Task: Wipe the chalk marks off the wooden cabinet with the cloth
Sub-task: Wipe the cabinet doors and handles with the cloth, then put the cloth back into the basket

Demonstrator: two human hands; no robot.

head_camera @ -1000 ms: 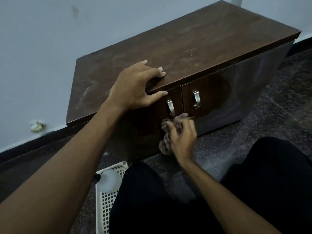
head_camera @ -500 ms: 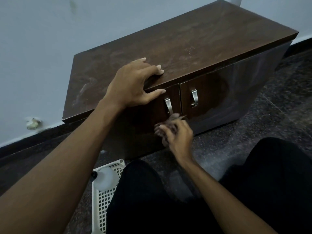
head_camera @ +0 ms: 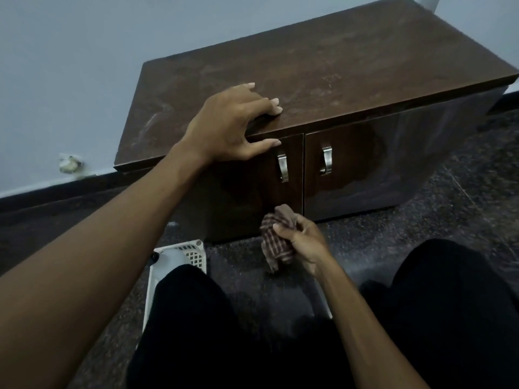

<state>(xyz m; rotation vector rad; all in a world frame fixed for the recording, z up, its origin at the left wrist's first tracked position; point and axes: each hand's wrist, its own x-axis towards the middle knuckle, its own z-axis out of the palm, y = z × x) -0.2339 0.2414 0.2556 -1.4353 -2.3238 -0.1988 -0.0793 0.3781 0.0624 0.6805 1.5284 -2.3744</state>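
Head view: fingers of my right hand [head_camera: 304, 241] clamp the soft, light checked cloth [head_camera: 276, 248], best held bunched, near the wooden cabinet [head_camera: 337, 66] front's bottom edge; my left hand [head_camera: 227, 127] rests, fingers apart, on its top edge.

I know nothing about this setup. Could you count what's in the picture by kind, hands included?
Wooden cabinet: 1
Cabinet doors: 2
Metal door handles: 2
Checked cloth: 1
White plastic basket: 1
Hands, left hand and right hand: 2
Total: 9
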